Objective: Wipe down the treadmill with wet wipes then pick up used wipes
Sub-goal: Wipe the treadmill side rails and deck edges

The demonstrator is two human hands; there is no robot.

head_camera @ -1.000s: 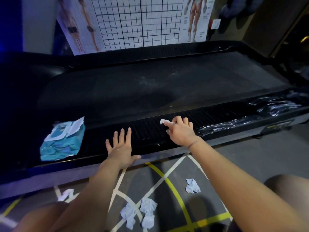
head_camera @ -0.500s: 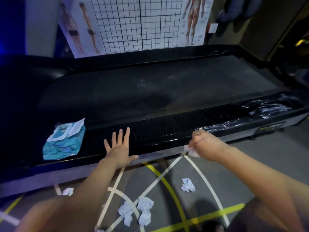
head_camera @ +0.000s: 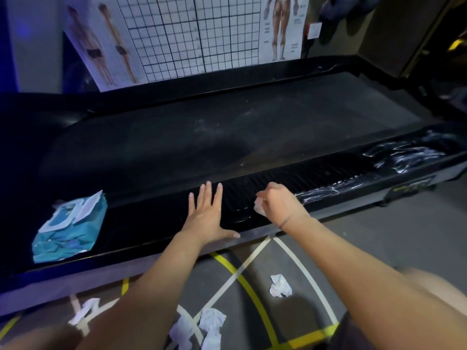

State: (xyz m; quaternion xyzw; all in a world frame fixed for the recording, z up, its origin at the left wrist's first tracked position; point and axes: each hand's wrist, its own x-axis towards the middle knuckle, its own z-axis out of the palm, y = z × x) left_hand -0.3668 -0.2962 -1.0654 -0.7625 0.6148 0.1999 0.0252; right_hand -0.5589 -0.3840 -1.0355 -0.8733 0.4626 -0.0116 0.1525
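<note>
Because the right hand [head_camera: 280, 205] curls its fingers round a small wipe [head_camera: 260, 207] against the treadmill [head_camera: 227, 137], near the flat, straight fingers of the left hand [head_camera: 206, 218], the wipe may slip out.

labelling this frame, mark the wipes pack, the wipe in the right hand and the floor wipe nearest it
wipes pack [head_camera: 75, 236], head view, teal wrapper
held wipe [head_camera: 260, 209], head view, white edge that shows
floor wipe [head_camera: 280, 286], head view, its middle
</note>
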